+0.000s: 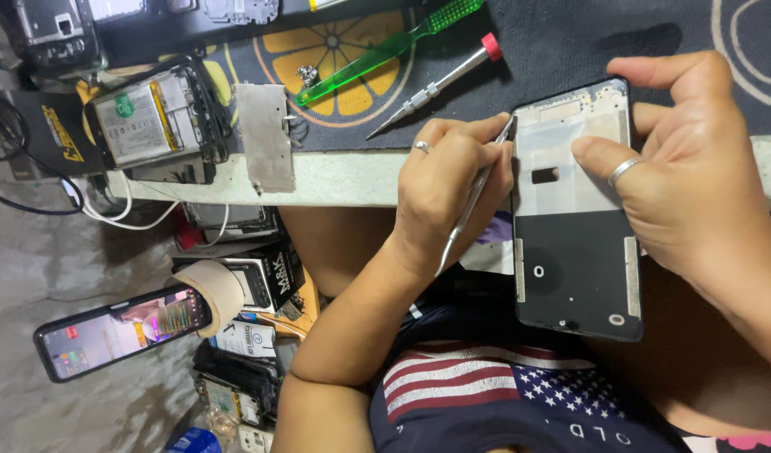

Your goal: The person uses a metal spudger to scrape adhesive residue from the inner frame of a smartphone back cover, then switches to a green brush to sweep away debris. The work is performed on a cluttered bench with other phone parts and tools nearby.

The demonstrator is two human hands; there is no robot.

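Head view showed my right hand gripping the phone frame by its edges while my left hand pinched tweezers against its corner; it seemed light, thin, fragile.

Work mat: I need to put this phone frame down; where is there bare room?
Bare dark mat lies between the red-capped screwdriver and the right hand holding the phone frame. Pale table edge is free between the metal plate and the left hand with its probe. Crowded: opened phone, green tool.
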